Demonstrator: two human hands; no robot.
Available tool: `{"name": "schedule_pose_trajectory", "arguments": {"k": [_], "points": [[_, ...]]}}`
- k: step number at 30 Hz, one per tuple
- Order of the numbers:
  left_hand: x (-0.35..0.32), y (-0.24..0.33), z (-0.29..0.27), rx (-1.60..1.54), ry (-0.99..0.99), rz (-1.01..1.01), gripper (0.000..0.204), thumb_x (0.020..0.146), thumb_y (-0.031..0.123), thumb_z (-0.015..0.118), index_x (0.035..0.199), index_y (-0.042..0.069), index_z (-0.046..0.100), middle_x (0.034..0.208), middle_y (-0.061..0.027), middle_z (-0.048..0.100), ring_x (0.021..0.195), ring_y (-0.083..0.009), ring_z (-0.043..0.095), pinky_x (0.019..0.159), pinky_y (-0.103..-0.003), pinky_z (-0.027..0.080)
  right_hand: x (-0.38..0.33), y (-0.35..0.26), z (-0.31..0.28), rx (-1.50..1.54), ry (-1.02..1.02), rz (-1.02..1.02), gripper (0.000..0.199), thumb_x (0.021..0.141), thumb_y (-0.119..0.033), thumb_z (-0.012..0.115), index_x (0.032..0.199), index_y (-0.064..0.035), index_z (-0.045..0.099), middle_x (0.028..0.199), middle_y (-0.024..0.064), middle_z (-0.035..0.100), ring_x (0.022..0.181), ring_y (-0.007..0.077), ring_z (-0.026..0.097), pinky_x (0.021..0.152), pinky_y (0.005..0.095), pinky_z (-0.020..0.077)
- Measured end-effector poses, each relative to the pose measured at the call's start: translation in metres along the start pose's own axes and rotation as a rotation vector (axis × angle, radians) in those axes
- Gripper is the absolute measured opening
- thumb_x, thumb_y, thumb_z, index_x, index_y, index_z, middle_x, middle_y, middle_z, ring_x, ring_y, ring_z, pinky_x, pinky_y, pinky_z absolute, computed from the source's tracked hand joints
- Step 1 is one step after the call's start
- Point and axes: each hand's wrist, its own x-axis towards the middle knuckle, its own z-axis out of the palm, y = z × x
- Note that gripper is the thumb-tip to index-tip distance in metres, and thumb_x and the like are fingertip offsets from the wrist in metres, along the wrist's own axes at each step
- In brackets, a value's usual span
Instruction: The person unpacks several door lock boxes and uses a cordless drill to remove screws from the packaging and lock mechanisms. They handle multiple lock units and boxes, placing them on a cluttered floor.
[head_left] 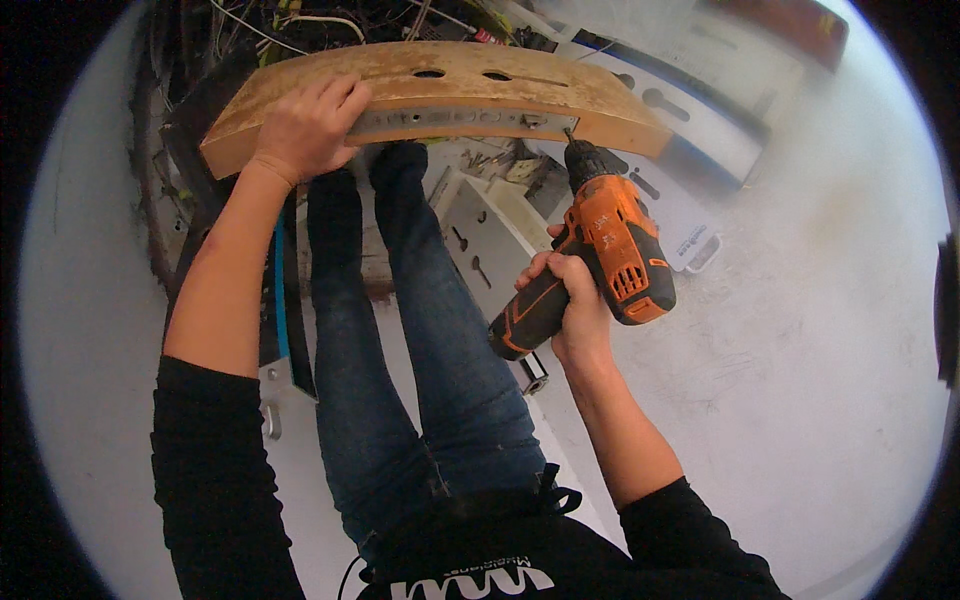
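A thick wooden board point(370, 67), worn on its upper face and pierced by two dark holes, lies crosswise at the far side. Set into its near edge is a long metal lock plate point(465, 118). Fingers of my left hand point(312, 130) wrap over the board's left part, the thumb side near the plate's left end. In my right hand point(575, 300) is an orange and black cordless drill point(622, 245), gripped by its handle. Its bit points away from me and meets the right end of the plate; whether it sits in a screw I cannot tell.
White panels with keyhole-shaped cutouts point(480, 240) stand below the board, between my legs and the drill. Another white panel point(670, 105) with a dark blue edge lies at the far right. Tangled wires point(320, 20) fill the far left. Small metal pieces lie under the board.
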Motion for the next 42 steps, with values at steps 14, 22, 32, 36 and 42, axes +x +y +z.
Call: {"name": "schedule_pose_trajectory", "arguments": {"k": [14,22,32,36,42], "points": [[-0.006,0.005,-0.001,-0.034,-0.005,-0.042,0.064,0.053,0.025,0.076,0.109,0.009,0.049,0.111,-0.0077,0.055,0.101,-0.0232,0.055,0.08,-0.032,0.046,0.0,0.013,-0.015,-0.022,-0.036,-0.051,0.031,0.074,-0.013,0.052,0.102,-0.0018,0.043,0.069,0.0074,0.053,0.064,0.0187,0.055,0.063,0.0305,0.0462],[-0.008,-0.001,-0.002,-0.028,-0.102,-0.054,0.072,0.052,0.026,0.076,0.115,0.008,0.047,0.112,-0.0074,0.055,0.095,-0.0229,0.057,0.077,-0.032,0.048,0.0,0.019,-0.022,-0.084,-0.073,-0.098,0.03,0.075,-0.013,0.051,0.102,-0.0017,0.043,0.069,0.0069,0.052,0.064,0.0178,0.054,0.063,0.0297,0.0457],[-0.014,0.003,0.005,-0.029,0.092,-0.033,0.068,0.052,0.027,0.076,0.111,0.009,0.049,0.102,-0.0073,0.058,0.089,-0.0229,0.058,0.072,-0.031,0.048,-0.003,0.009,-0.024,-0.173,-0.09,-0.115,0.031,0.076,-0.012,0.052,0.102,-0.001,0.043,0.07,0.0069,0.052,0.066,0.0167,0.054,0.064,0.0291,0.0452],[-0.014,-0.008,0.0,-0.067,0.006,-0.059,0.068,0.052,0.026,0.076,0.111,0.009,0.049,0.103,-0.0083,0.058,0.089,-0.0235,0.059,0.073,-0.032,0.048,-0.006,0.009,-0.023,-0.243,-0.133,-0.143,0.03,0.076,-0.012,0.052,0.103,-0.0006,0.042,0.071,0.0068,0.051,0.067,0.0164,0.053,0.066,0.0293,0.045],[-0.012,-0.02,0.0,-0.092,0.07,-0.021,0.067,0.052,0.027,0.077,0.11,0.008,0.048,0.1,-0.0087,0.059,0.089,-0.0241,0.059,0.071,-0.033,0.049,-0.01,0.003,-0.017,-0.367,-0.156,-0.194,0.03,0.077,-0.011,0.052,0.103,0.0003,0.042,0.07,0.007,0.052,0.067,0.0161,0.054,0.066,0.0286,0.0446]]}}
